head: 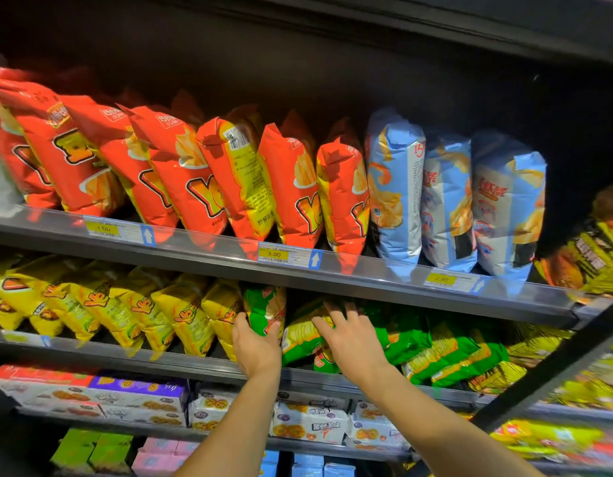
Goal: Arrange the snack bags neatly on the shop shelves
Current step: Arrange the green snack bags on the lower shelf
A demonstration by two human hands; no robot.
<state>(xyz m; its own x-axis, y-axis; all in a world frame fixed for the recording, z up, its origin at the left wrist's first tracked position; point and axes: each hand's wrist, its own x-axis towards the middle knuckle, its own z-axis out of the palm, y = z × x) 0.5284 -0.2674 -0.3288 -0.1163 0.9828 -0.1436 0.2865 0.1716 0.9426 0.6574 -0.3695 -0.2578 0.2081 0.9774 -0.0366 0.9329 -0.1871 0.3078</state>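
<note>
On the second shelf [181,364] my left hand [255,346] grips an upright green snack bag [265,309] from below, thumb on its right side. My right hand [353,339] lies with fingers spread on top of green bags [432,349] that lean and lie flat to the right. Left of the upright green bag stands a row of yellow bags [126,311], all tilted. On the shelf above, orange bags [181,173] lean in a row, with light blue bags [449,201] beside them on the right.
Price-tag rails [274,254] run along the shelf fronts. Boxes of biscuits [308,423] fill the third shelf, with green, pink and blue cartons below. Yellow and brown bags [587,256] sit on the neighbouring unit at the right, past a dark post [556,366].
</note>
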